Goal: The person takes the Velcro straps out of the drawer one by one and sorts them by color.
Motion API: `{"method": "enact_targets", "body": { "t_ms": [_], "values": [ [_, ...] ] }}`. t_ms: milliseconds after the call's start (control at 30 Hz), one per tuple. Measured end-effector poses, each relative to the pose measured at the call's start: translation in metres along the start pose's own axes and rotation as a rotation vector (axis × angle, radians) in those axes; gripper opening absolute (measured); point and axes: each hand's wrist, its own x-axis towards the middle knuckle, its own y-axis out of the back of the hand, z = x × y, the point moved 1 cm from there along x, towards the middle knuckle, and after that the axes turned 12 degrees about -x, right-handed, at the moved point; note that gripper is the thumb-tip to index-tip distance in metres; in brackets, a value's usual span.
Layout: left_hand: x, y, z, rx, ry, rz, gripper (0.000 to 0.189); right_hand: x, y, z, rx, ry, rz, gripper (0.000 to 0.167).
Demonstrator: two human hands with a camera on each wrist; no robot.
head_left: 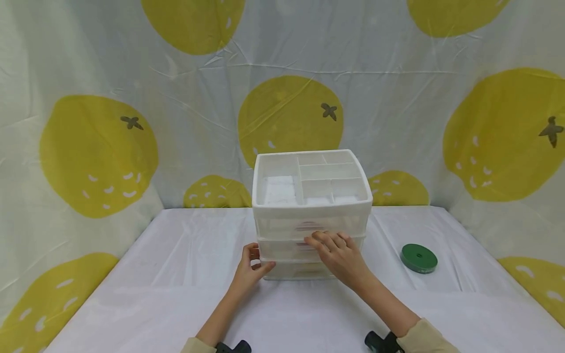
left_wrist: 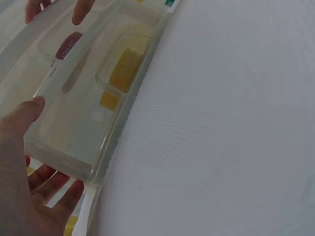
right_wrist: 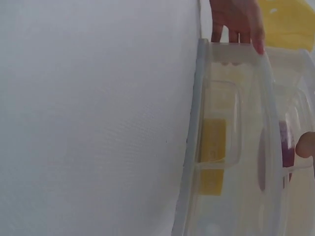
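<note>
A white plastic drawer unit stands on the table, with three translucent drawers and a divided top tray. My left hand grips its lower left side, thumb on the front and the other fingers round the side. At the front, my right hand has bent fingers at the handle of the top drawer, thumb lower; its grip is partly hidden. Through the bottom drawer shows a yellow block-like thing. A dark purple thing with pale lettering shows through the middle drawer. The drawers look pushed in.
A green round, flat disc lies on the white table cover, right of the drawer unit. Behind and at both sides hangs a white curtain printed with large yellow fruit. Dark wrist devices show near both sleeves.
</note>
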Motion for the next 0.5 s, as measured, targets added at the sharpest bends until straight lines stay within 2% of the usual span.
{"method": "enact_targets", "body": {
  "t_ms": [233, 500],
  "values": [
    [0.0005, 0.0008, -0.0020, -0.002, -0.009, 0.003, 0.064, 0.0008, 0.0021, 0.0003, 0.009, 0.001, 0.037, 0.036],
    [0.0013, 0.0013, -0.0038, 0.003, -0.040, -0.003, 0.060, -0.0032, 0.0077, -0.0002, 0.089, -0.008, 0.046, 0.033]
  ]
}}
